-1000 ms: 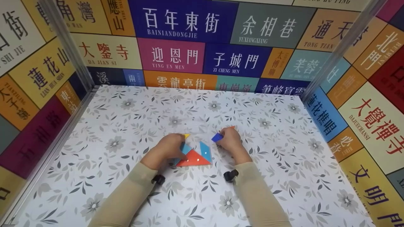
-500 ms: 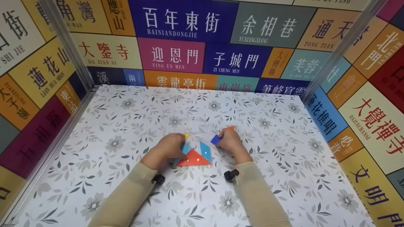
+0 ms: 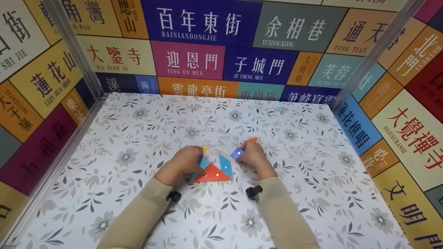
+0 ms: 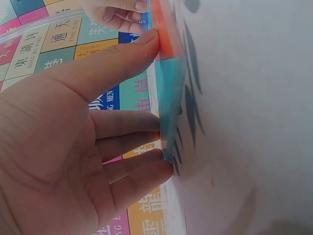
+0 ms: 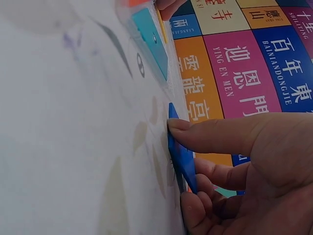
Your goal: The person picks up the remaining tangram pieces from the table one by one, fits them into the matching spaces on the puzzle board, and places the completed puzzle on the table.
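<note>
Blue tile (image 3: 237, 153): pinched in right hand (image 3: 252, 154), left of its knuckles, beyond and right of slanted light-blue tile (image 3: 225, 167), whose long axis runs front to back; right hand nearer. Left hand (image 3: 183, 160): thumb, spread from fingers, touches red triangle (image 3: 213, 174).

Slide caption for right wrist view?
Right hand pinches a blue tangram piece; a light-blue piece lies beyond it on the patterned tabletop.
</note>
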A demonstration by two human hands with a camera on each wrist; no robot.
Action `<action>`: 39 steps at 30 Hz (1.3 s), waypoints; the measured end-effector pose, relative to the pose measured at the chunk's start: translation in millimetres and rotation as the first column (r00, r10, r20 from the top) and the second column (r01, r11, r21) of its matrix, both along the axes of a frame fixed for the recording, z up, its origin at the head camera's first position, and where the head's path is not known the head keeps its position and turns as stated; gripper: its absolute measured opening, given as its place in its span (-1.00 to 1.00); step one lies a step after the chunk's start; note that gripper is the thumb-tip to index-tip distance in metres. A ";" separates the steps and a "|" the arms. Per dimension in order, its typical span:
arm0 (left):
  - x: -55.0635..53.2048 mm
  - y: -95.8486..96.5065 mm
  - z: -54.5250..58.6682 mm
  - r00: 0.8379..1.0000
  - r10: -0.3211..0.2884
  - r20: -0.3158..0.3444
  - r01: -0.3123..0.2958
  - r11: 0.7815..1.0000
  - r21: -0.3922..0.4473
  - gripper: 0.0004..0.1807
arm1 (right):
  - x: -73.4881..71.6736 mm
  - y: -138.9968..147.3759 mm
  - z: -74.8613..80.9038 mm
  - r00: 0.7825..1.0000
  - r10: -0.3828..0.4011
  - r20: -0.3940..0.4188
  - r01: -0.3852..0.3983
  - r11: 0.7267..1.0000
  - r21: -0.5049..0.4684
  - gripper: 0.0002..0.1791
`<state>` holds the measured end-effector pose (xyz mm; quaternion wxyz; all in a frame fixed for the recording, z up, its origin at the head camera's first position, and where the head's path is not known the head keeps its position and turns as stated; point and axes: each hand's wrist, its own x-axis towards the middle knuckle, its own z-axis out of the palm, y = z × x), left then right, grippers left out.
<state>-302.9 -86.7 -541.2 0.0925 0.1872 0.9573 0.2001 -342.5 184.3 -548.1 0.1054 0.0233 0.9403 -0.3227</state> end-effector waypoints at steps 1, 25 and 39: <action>-0.5 -0.4 -0.7 1.000 -0.005 -0.004 0.005 1.000 0.002 -0.49 | -0.1 0.3 -0.1 1.000 0.004 -0.005 -0.004 1.000 0.002 -0.54; -1.8 -0.4 -1.0 1.000 0.011 0.017 -0.011 1.000 0.007 -0.52 | -2.1 9.2 5.0 0.998 -0.004 0.063 0.019 0.973 -0.230 -0.75; 0.0 -1.1 -0.2 1.000 -0.007 -0.018 0.007 1.000 -0.002 -0.48 | -4.5 13.3 10.1 0.994 -0.022 0.108 0.055 0.947 -0.316 -0.67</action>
